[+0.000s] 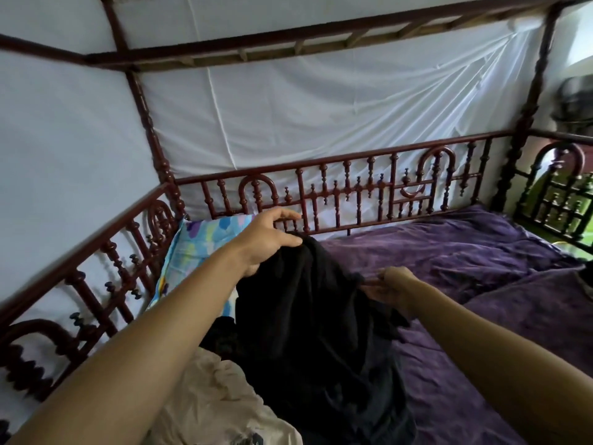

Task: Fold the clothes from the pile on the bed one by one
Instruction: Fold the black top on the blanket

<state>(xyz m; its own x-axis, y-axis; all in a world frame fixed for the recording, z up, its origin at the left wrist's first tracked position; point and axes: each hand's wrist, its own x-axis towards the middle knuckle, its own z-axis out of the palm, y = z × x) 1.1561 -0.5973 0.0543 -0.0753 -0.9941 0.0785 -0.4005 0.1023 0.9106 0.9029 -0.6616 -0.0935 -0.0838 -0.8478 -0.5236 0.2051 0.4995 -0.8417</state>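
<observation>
On purple bedspread [465, 258] | black garment [308, 316] held up at top, rest draped on bed | L hand [266, 239] grips its top | R hand [390, 285] pinches its right edge | beige cloth [208, 396] just beside, near-left

There is one view, from a camera worn on the person's head. It looks forward and down across the bed [465, 252], toward the carved wooden railing [353, 191] at the far side. The lens is wide, so the posts bend near the edges. Both forearms enter from the lower edge; the left hand [266, 239] and right hand [390, 284], holding a black garment [314, 316], are close, near the centre.
</observation>
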